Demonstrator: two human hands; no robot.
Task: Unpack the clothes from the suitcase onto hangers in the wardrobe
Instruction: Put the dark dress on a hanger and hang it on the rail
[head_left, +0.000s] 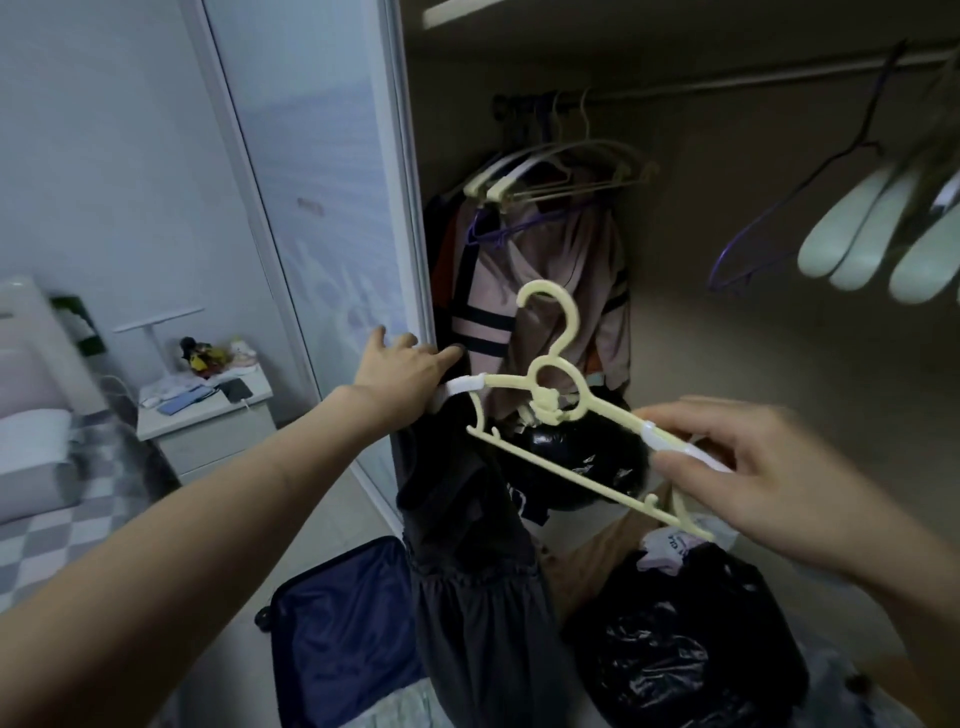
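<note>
I hold a pale yellow hanger (550, 395) level in front of the open wardrobe. My right hand (769, 483) pinches its white-tipped right arm. My left hand (402, 369) is at the hanger's white left end, fingers stretched toward the hung clothes. A dark grey garment (467, 561) hangs down from under that hand, and its grip on the cloth is hidden. Below lies the open navy suitcase (337, 629). Pink and dark clothes (545, 260) hang at the left end of the wardrobe rail (727, 80).
Empty pale and purple hangers (857, 234) dangle from the rail at the right. Black plastic bags (675, 654) sit on the wardrobe floor. The sliding door (322, 208) stands at the left, with a cluttered nightstand (208, 415) and a bed (41, 467) beyond it.
</note>
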